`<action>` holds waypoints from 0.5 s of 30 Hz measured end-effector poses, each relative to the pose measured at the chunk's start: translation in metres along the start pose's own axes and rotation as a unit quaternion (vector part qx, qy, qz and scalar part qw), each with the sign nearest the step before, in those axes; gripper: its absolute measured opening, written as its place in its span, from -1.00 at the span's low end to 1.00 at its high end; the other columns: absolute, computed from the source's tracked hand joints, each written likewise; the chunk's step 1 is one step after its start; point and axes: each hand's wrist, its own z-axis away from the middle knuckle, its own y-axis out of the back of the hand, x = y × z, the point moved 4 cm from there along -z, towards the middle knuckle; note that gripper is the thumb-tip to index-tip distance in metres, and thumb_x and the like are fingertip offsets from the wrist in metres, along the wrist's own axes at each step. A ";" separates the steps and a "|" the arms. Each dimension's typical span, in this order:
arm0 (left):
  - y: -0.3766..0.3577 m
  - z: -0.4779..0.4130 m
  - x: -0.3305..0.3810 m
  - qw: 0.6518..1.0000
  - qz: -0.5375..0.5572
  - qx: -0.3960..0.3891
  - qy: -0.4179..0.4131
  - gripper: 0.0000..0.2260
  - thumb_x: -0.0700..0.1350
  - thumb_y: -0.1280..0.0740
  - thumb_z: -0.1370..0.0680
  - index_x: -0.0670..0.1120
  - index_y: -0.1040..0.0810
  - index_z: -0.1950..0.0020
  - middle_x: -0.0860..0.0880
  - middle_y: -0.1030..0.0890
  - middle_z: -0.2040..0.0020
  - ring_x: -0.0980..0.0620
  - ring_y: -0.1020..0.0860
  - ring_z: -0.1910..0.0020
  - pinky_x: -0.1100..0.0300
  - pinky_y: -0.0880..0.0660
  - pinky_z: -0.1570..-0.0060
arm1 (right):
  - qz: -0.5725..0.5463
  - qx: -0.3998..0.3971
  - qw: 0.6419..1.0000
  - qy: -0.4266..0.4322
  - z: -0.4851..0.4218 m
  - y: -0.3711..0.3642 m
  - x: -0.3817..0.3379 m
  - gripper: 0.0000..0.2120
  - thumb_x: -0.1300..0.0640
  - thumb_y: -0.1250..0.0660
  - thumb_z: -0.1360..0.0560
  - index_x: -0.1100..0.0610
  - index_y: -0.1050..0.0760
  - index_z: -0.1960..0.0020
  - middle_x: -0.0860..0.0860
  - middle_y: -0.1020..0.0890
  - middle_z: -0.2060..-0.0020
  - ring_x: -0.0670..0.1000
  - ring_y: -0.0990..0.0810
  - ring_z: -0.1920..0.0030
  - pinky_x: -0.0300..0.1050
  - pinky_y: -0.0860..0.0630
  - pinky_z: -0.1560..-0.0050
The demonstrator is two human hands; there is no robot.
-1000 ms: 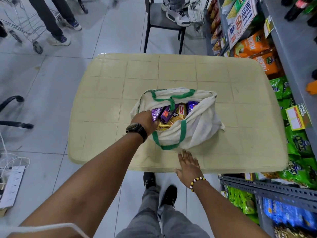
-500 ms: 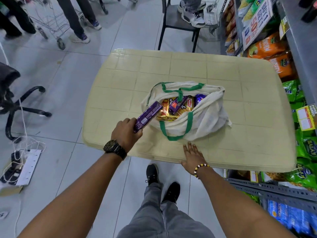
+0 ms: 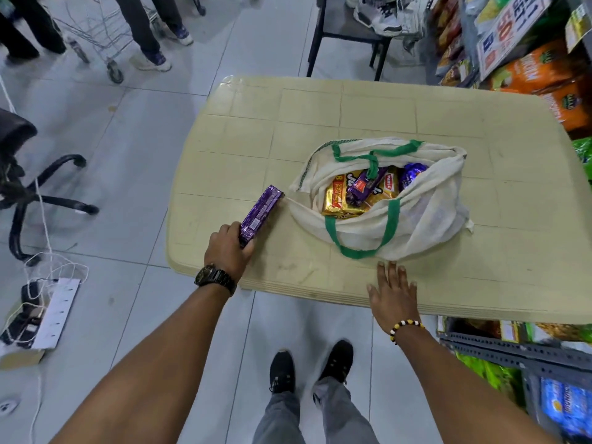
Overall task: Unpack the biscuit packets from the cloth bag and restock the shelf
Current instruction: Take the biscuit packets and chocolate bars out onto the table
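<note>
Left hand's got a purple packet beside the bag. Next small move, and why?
Probably release the purple packet onto the table and reach the left hand into the cloth bag. The packet sits low over the tabletop left of the bag, gripped at its near end; the bag's open mouth shows a gold packet and more purple ones. The right hand rests flat nearby.

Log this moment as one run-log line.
stage: unpacking | left hand: grips purple packet left of cloth bag | right hand: flat on table edge | cloth bag: open, packets inside
</note>
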 end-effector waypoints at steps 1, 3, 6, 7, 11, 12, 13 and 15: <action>-0.006 -0.005 -0.006 1.000 0.002 -0.002 0.004 -0.72 0.09 -0.36 -0.52 -0.07 -0.49 -0.09 -0.10 -0.56 0.00 -0.18 -0.49 0.04 0.05 -0.43 0.22 | 0.001 0.002 1.000 0.000 0.000 -0.003 0.002 -0.41 -0.12 0.07 -0.65 0.05 0.12 -0.60 0.04 0.07 -0.60 0.11 0.12 -0.59 0.23 0.08 -0.53; -0.015 -0.014 -0.018 1.000 0.008 -0.002 0.022 -0.70 0.08 -0.36 -0.53 -0.08 -0.49 -0.13 -0.12 -0.56 -0.03 -0.20 -0.49 0.01 0.02 -0.43 0.18 | 0.011 0.003 1.000 0.001 -0.001 -0.008 0.002 -0.39 -0.14 0.10 -0.64 0.05 0.16 -0.60 0.04 0.10 -0.60 0.11 0.14 -0.58 0.22 0.10 -0.53; -0.024 -0.023 -0.029 0.999 0.012 0.002 0.053 -0.65 0.09 -0.35 -0.53 -0.10 -0.48 -0.20 -0.17 -0.56 -0.07 -0.25 -0.50 -0.03 -0.04 -0.46 0.09 | 0.016 0.011 1.000 -0.011 0.001 -0.013 0.001 -0.36 -0.19 0.12 -0.63 0.05 0.20 -0.60 0.05 0.13 -0.60 0.12 0.17 -0.58 0.24 0.13 -0.52; -0.024 -0.023 -0.031 0.998 0.004 0.001 0.064 -0.62 0.11 -0.35 -0.53 -0.09 -0.47 -0.23 -0.17 -0.56 -0.09 -0.25 -0.50 -0.04 -0.06 -0.47 0.06 | 0.016 0.013 1.000 -0.015 0.002 -0.014 0.000 -0.35 -0.20 0.12 -0.63 0.05 0.21 -0.59 0.05 0.14 -0.60 0.12 0.17 -0.58 0.25 0.13 -0.52; -0.018 -0.017 -0.019 0.997 -0.047 0.011 0.059 -0.37 0.19 -0.41 -0.48 -0.12 -0.35 -0.41 -0.18 -0.48 -0.30 -0.27 -0.47 -0.19 -0.14 -0.47 -0.07 | 0.016 0.011 1.000 -0.024 0.008 -0.019 -0.004 -0.34 -0.24 0.15 -0.61 0.03 0.23 -0.59 0.06 0.18 -0.60 0.13 0.20 -0.58 0.26 0.15 -0.52; -0.016 -0.015 -0.010 0.998 -0.042 0.021 0.032 -0.36 0.18 -0.42 -0.47 -0.12 -0.36 -0.41 -0.18 -0.47 -0.32 -0.28 -0.47 -0.19 -0.15 -0.47 -0.07 | 0.013 0.010 1.000 -0.025 0.010 -0.020 -0.004 -0.35 -0.24 0.16 -0.61 0.03 0.23 -0.59 0.06 0.18 -0.59 0.13 0.21 -0.58 0.27 0.15 -0.53; -0.014 -0.014 0.002 0.999 -0.029 0.028 -0.005 -0.40 0.16 -0.42 -0.47 -0.12 -0.39 -0.40 -0.18 -0.48 -0.31 -0.28 -0.48 -0.17 -0.14 -0.48 -0.07 | 0.011 0.009 1.000 -0.027 0.011 -0.021 -0.004 -0.35 -0.24 0.16 -0.61 0.02 0.24 -0.59 0.06 0.19 -0.59 0.13 0.22 -0.58 0.27 0.15 -0.53; -0.009 -0.014 0.033 0.996 0.011 0.024 -0.089 -0.53 0.09 -0.41 -0.51 -0.10 -0.48 -0.34 -0.16 -0.53 -0.26 -0.27 -0.50 -0.16 -0.09 -0.48 -0.08 | 0.008 0.003 1.000 -0.028 0.011 -0.021 -0.004 -0.35 -0.24 0.16 -0.61 0.02 0.26 -0.58 0.06 0.20 -0.59 0.12 0.23 -0.58 0.26 0.16 -0.53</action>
